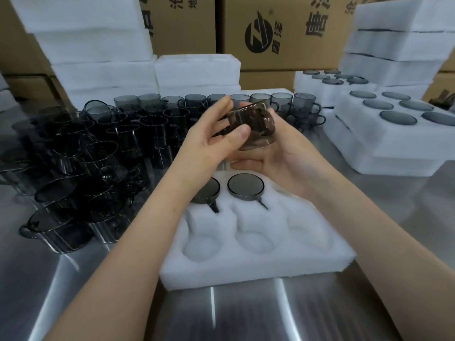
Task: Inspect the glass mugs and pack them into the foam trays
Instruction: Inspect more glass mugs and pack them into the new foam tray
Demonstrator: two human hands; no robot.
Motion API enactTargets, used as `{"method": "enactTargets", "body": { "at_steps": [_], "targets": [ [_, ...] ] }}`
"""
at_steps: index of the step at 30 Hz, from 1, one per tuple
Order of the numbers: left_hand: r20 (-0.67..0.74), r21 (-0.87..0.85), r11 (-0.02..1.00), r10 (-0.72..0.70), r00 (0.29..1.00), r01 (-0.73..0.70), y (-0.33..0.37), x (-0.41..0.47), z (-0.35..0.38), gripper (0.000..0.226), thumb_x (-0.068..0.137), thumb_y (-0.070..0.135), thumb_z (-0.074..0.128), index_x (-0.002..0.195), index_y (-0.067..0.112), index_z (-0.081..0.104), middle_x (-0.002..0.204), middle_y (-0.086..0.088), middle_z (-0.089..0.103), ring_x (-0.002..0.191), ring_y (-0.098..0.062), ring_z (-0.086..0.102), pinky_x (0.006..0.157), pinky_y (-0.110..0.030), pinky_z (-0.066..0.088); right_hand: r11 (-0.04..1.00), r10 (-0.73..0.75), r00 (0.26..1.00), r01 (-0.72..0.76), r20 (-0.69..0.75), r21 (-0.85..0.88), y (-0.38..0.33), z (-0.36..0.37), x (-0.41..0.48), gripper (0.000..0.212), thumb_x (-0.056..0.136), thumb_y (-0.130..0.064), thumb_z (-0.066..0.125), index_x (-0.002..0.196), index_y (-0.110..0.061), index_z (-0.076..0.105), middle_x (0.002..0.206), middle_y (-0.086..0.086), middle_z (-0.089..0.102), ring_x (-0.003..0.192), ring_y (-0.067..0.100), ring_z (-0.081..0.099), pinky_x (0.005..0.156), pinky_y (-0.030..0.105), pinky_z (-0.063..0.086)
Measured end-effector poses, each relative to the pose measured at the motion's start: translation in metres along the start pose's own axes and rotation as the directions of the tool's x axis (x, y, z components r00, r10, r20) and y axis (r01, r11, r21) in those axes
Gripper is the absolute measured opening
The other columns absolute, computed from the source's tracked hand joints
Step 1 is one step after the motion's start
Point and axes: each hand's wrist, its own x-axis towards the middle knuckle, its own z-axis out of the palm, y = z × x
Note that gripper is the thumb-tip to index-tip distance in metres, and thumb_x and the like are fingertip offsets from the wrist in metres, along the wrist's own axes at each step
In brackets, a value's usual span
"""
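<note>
Closest lies the foam tray [246, 264] on the steel worktop [246, 313], with two seated mugs [245, 185] in its far pockets, handles pointing toward the camera. Above it, the smoky glass mug [256, 129] sits tipped between both hands, its long axis steep, rim uppermost and leaning away. The left hand [216, 134] pinches it with its thumb, and the right hand [283, 153] cups it from beneath, so both grips are clamped on the glass. Loose mugs [98, 153] crowd the left.
</note>
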Motion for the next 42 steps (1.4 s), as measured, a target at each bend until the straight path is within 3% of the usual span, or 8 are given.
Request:
{"method": "enactTargets", "body": {
  "at_steps": [3, 11, 16, 20, 24, 29, 34, 42],
  "targets": [
    [-0.034, 0.19, 0.975, 0.125, 0.992, -0.116, 0.002, -0.002, 0.001, 0.058, 0.08, 0.017, 0.068, 0.134, 0.024, 0.049, 0.135, 0.0, 0.056, 0.124, -0.014, 0.056, 0.107, -0.045, 0.044, 0.977, -0.164, 0.973, 0.137, -0.163, -0.164, 0.002, -0.002, -0.001, 0.035, 0.089, -0.035, 0.061, 0.117, -0.017, 0.051, 0.096, 0.007, 0.073, 0.083, 0.032, 0.071, 0.074, 0.042, 0.059],
    [-0.032, 0.353, 0.922, 0.182, 0.983, -0.159, 0.003, -0.004, 0.006, 0.052, 0.063, 0.016, 0.09, 0.104, 0.028, 0.06, 0.099, 0.016, 0.068, 0.095, -0.003, 0.067, 0.092, -0.028, 0.054, 0.69, -0.434, 0.886, 0.211, -0.163, -0.692, 0.009, 0.0, -0.002, 0.019, 0.095, -0.04, 0.046, 0.108, -0.029, 0.053, 0.085, -0.027, 0.059, 0.079, -0.01, 0.056, 0.071, 0.01, 0.046],
    [-0.017, 0.381, 0.907, 0.199, 0.98, -0.178, 0.001, -0.006, 0.006, 0.051, 0.065, 0.015, 0.089, 0.107, 0.017, 0.06, 0.104, 0.009, 0.069, 0.098, -0.007, 0.068, 0.093, -0.028, 0.054, 0.851, -0.348, 0.894, 0.174, -0.284, -0.495, 0.003, 0.001, -0.002, 0.026, 0.104, -0.028, 0.042, 0.109, -0.025, 0.067, 0.097, -0.009, 0.07, 0.095, 0.015, 0.067, 0.083, 0.041, 0.057],
    [0.018, 0.35, 0.915, 0.207, 0.978, -0.2, 0.0, -0.006, 0.004, 0.055, 0.066, 0.01, 0.089, 0.11, 0.016, 0.058, 0.116, 0.009, 0.066, 0.107, -0.002, 0.065, 0.098, -0.025, 0.051, 0.971, -0.189, 0.925, 0.126, -0.328, -0.204, -0.001, 0.0, -0.004, 0.031, 0.105, -0.027, 0.041, 0.115, -0.014, 0.067, 0.106, 0.012, 0.072, 0.094, 0.03, 0.07, 0.071, 0.047, 0.061],
    [0.057, 0.258, 0.946, 0.186, 0.981, -0.194, -0.002, -0.006, 0.004, 0.058, 0.07, -0.003, 0.083, 0.114, 0.017, 0.05, 0.129, 0.011, 0.059, 0.123, -0.002, 0.057, 0.105, -0.027, 0.046, 0.996, -0.077, 0.962, 0.088, -0.261, 0.032, -0.001, -0.001, -0.001, 0.036, 0.102, -0.033, 0.043, 0.119, -0.008, 0.062, 0.11, 0.016, 0.067, 0.1, 0.031, 0.064, 0.089, 0.051, 0.053],
    [0.089, 0.443, 0.881, 0.139, 0.986, -0.164, -0.001, -0.005, 0.005, 0.076, 0.071, 0.012, 0.083, 0.134, 0.028, 0.043, 0.132, 0.014, 0.057, 0.122, 0.005, 0.051, 0.101, -0.008, 0.037, 0.993, 0.03, 0.989, -0.045, -0.142, -0.109, 0.003, -0.001, -0.002, 0.047, 0.093, -0.05, 0.052, 0.114, -0.011, 0.067, 0.112, 0.017, 0.07, 0.102, 0.03, 0.069, 0.084, 0.043, 0.057],
    [0.073, 0.483, 0.863, 0.13, 0.989, -0.149, 0.005, -0.007, 0.009, 0.079, 0.07, 0.025, 0.087, 0.14, 0.021, 0.05, 0.129, 0.01, 0.062, 0.12, -0.003, 0.056, 0.106, -0.028, 0.043, 0.939, -0.137, 0.953, 0.039, -0.268, -0.341, 0.006, 0.002, -0.002, 0.038, 0.098, -0.045, 0.049, 0.099, -0.015, 0.073, 0.1, 0.012, 0.074, 0.094, 0.026, 0.072, 0.077, 0.044, 0.059],
    [0.133, 0.419, 0.879, 0.189, 0.973, -0.228, 0.003, -0.009, 0.005, 0.084, 0.066, 0.001, 0.085, 0.139, 0.022, 0.049, 0.139, 0.009, 0.053, 0.138, -0.005, 0.041, 0.115, -0.03, 0.034, 0.989, 0.104, 0.968, -0.076, -0.227, 0.126, -0.005, 0.001, -0.001, 0.037, 0.103, -0.032, 0.046, 0.111, -0.002, 0.066, 0.1, 0.02, 0.073, 0.083, 0.031, 0.073, 0.053, 0.03, 0.056]
  ]
}}
